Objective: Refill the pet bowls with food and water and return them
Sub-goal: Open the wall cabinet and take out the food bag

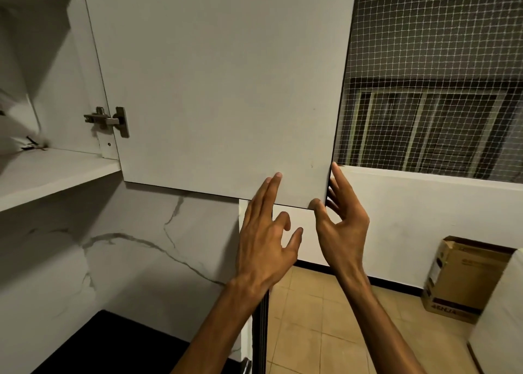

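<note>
No pet bowl, food or water shows in the head view. An open white wall-cabinet door (220, 85) fills the upper middle. My left hand (266, 232) has two straight fingers laid flat on the door's inner face near its lower right corner. My right hand (339, 223) holds that corner, thumb on the inner face and fingers curled round the door's outer edge. The cabinet's lower shelf (56, 172) is at the left; a blurred whitish shape and a small dark clip lie at its far left.
A metal hinge (110, 120) joins the door to the cabinet. A marble-patterned wall (141, 246) lies below, above a dark counter (113, 345). A netted window (433, 76) is at the right, with a cardboard box (461, 280) on the tiled floor (325, 331).
</note>
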`<action>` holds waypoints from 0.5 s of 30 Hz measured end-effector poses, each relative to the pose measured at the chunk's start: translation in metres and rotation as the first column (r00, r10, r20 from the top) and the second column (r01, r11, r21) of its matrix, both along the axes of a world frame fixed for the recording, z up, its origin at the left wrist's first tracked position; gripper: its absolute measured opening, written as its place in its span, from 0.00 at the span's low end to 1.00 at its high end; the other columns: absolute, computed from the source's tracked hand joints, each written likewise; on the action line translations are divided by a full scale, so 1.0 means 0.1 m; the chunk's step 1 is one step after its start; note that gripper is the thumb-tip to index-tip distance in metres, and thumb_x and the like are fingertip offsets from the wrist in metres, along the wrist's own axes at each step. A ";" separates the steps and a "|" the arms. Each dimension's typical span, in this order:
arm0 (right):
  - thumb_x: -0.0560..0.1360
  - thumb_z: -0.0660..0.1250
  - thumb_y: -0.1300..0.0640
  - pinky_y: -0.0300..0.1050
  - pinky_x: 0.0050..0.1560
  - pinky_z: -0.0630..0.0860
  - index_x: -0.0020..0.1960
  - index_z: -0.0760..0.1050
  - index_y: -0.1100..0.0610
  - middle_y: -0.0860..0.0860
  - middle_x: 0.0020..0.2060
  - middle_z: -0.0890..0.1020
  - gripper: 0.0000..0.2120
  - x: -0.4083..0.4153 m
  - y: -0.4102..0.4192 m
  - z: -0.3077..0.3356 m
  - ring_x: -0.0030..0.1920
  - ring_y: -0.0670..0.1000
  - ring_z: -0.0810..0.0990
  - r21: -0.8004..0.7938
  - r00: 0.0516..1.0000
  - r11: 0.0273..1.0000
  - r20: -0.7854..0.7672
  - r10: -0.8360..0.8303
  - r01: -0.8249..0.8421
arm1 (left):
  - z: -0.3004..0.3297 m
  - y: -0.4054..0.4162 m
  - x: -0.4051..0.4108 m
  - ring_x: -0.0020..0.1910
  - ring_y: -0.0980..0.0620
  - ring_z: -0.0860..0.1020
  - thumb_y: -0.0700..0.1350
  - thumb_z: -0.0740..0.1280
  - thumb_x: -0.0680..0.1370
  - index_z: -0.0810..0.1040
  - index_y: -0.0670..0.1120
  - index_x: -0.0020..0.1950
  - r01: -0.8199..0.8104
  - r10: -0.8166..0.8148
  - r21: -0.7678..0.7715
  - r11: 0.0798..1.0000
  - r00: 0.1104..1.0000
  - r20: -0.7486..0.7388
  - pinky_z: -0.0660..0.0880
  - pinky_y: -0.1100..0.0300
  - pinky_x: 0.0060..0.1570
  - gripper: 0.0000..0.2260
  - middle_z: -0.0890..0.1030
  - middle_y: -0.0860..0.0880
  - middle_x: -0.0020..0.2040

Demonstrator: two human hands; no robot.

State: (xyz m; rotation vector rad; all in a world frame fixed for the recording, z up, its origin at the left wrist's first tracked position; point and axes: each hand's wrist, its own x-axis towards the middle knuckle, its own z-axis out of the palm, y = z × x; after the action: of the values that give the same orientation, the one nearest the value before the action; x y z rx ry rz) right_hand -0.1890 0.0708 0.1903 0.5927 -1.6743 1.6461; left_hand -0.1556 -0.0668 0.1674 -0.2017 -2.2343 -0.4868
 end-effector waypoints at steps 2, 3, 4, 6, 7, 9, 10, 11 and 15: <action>0.78 0.72 0.68 0.44 0.64 0.80 0.79 0.69 0.50 0.41 0.70 0.78 0.33 0.04 0.00 -0.03 0.68 0.41 0.79 0.016 0.999 0.999 -0.011 -0.038 0.038 | 0.02 -0.01 0.04 0.84 0.56 0.45 0.59 0.69 0.80 0.81 0.51 0.47 0.010 -0.010 0.015 1.000 1.000 0.026 0.59 0.51 0.79 0.12 0.43 0.59 0.85; 0.78 0.73 0.67 0.47 0.66 0.80 0.78 0.70 0.50 0.42 0.71 0.78 0.32 0.06 0.00 -0.05 0.69 0.42 0.78 0.027 0.997 0.997 -0.024 -0.068 0.068 | 0.02 -0.02 0.07 0.84 0.56 0.47 0.59 0.69 0.80 0.81 0.51 0.48 0.014 -0.015 0.030 0.999 0.999 0.039 0.61 0.52 0.78 0.12 0.43 0.59 0.85; 0.78 0.73 0.65 0.51 0.67 0.80 0.77 0.71 0.51 0.43 0.71 0.78 0.30 0.09 -0.01 -0.07 0.71 0.44 0.76 0.036 0.994 0.994 -0.037 -0.098 0.099 | 0.02 -0.02 0.10 0.84 0.56 0.51 0.60 0.68 0.80 0.81 0.51 0.48 0.016 -0.019 0.048 0.999 0.998 0.055 0.62 0.54 0.77 0.12 0.44 0.60 0.85; 0.78 0.74 0.63 0.59 0.69 0.77 0.76 0.73 0.52 0.47 0.73 0.76 0.28 0.17 -0.05 -0.12 0.75 0.46 0.72 0.028 0.988 0.989 -0.056 -0.143 0.145 | 0.03 -0.03 0.18 0.83 0.55 0.57 0.60 0.67 0.81 0.80 0.52 0.50 0.014 -0.022 0.090 0.996 0.996 0.089 0.65 0.59 0.73 0.13 0.47 0.60 0.85; 0.78 0.73 0.63 0.61 0.70 0.76 0.75 0.74 0.53 0.48 0.74 0.76 0.27 0.21 -0.07 -0.13 0.77 0.46 0.71 0.015 0.985 0.987 -0.065 -0.157 0.158 | 0.03 -0.02 0.22 0.82 0.55 0.60 0.61 0.67 0.81 0.80 0.52 0.51 0.011 -0.023 0.115 0.993 0.994 0.103 0.64 0.62 0.70 0.13 0.48 0.60 0.85; 0.78 0.73 0.63 0.61 0.70 0.76 0.75 0.74 0.54 0.49 0.74 0.75 0.26 0.31 -0.12 -0.14 0.77 0.46 0.70 -0.001 0.984 0.987 -0.081 -0.157 0.158 | 0.05 -0.03 0.30 0.80 0.55 0.63 0.61 0.67 0.81 0.81 0.52 0.54 0.005 -0.026 0.172 0.985 0.993 0.116 0.64 0.66 0.67 0.14 0.51 0.60 0.85; 0.78 0.73 0.63 0.61 0.70 0.76 0.74 0.75 0.55 0.49 0.74 0.76 0.25 0.35 -0.15 -0.14 0.77 0.46 0.70 0.000 0.986 0.989 -0.086 -0.146 0.147 | 0.07 -0.03 0.34 0.80 0.55 0.65 0.61 0.67 0.81 0.82 0.52 0.55 0.006 -0.028 0.197 0.980 0.993 0.111 0.65 0.66 0.66 0.14 0.53 0.59 0.85; 0.78 0.73 0.63 0.60 0.70 0.76 0.74 0.75 0.55 0.50 0.73 0.76 0.25 0.39 -0.17 -0.15 0.76 0.46 0.71 0.002 0.987 0.991 -0.089 -0.133 0.133 | 0.08 -0.04 0.39 0.79 0.55 0.66 0.61 0.67 0.81 0.82 0.51 0.57 0.007 -0.030 0.217 0.976 0.994 0.102 0.67 0.65 0.67 0.15 0.55 0.59 0.84; 0.79 0.73 0.63 0.57 0.68 0.78 0.72 0.76 0.55 0.46 0.70 0.79 0.23 0.56 -0.27 -0.16 0.73 0.45 0.74 0.010 0.995 0.997 -0.074 -0.071 0.072 | 0.13 -0.07 0.57 0.77 0.53 0.69 0.63 0.62 0.79 0.82 0.51 0.61 0.015 -0.031 0.289 0.957 0.998 0.052 0.75 0.56 0.69 0.20 0.61 0.57 0.83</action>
State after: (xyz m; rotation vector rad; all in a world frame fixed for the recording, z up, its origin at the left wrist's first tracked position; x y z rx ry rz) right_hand -0.1334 0.0437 0.1744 0.5854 -1.6352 1.5459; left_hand -0.0983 -0.0737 0.1801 -0.0620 -2.1852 -0.8326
